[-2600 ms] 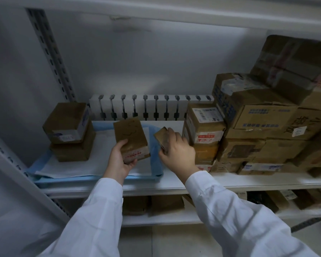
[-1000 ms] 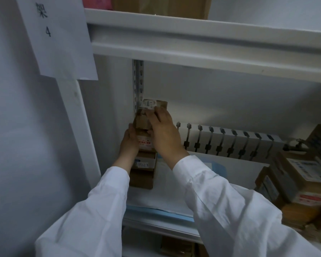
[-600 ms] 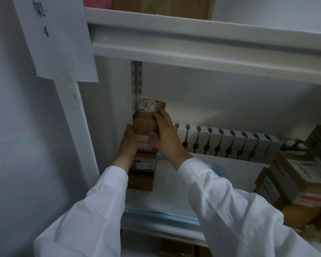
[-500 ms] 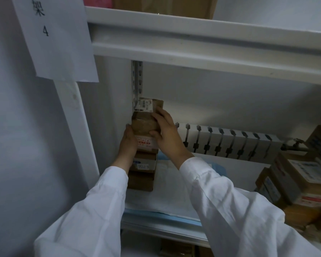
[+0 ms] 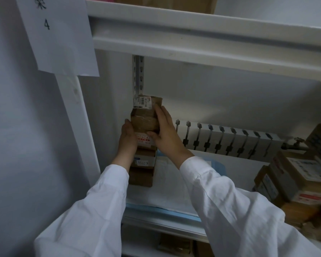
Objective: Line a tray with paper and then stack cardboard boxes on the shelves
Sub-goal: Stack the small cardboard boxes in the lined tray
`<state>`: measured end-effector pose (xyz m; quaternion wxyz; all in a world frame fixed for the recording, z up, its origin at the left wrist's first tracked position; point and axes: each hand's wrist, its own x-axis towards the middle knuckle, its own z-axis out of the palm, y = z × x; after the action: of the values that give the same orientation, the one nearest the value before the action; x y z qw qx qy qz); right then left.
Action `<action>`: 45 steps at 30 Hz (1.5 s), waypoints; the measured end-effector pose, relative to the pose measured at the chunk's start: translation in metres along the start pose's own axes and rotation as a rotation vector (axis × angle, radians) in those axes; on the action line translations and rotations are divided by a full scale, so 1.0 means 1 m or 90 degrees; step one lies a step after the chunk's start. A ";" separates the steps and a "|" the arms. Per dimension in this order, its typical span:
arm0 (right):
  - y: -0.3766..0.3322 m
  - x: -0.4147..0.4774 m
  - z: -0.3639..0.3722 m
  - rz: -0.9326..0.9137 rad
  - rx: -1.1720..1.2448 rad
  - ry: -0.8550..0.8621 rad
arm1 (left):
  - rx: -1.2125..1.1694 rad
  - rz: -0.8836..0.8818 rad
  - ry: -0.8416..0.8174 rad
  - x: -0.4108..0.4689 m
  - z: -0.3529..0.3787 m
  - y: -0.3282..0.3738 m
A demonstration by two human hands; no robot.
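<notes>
My left hand (image 5: 127, 140) pressed flat against the box stack (image 5: 143, 175) on the lined tray (image 5: 156, 210) while the fingers of my right hand (image 5: 167, 138) clasped its upper box (image 5: 145, 121).
</notes>
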<state>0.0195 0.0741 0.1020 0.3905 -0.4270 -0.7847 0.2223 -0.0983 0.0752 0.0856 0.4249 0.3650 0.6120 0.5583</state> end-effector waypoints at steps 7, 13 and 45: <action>0.000 -0.012 -0.006 0.027 0.002 0.016 | 0.005 0.210 0.224 -0.037 0.000 0.013; -0.003 -0.028 -0.027 0.055 0.005 0.066 | -0.053 0.463 0.242 -0.057 0.016 0.027; 0.105 -0.197 -0.226 0.459 -0.544 0.090 | 0.020 -0.227 -0.432 -0.183 0.264 -0.032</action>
<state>0.3182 -0.0322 0.0821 0.1339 -0.8023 -0.5811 -0.0252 0.2154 0.0013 0.0706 0.6880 0.4234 0.4990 0.3137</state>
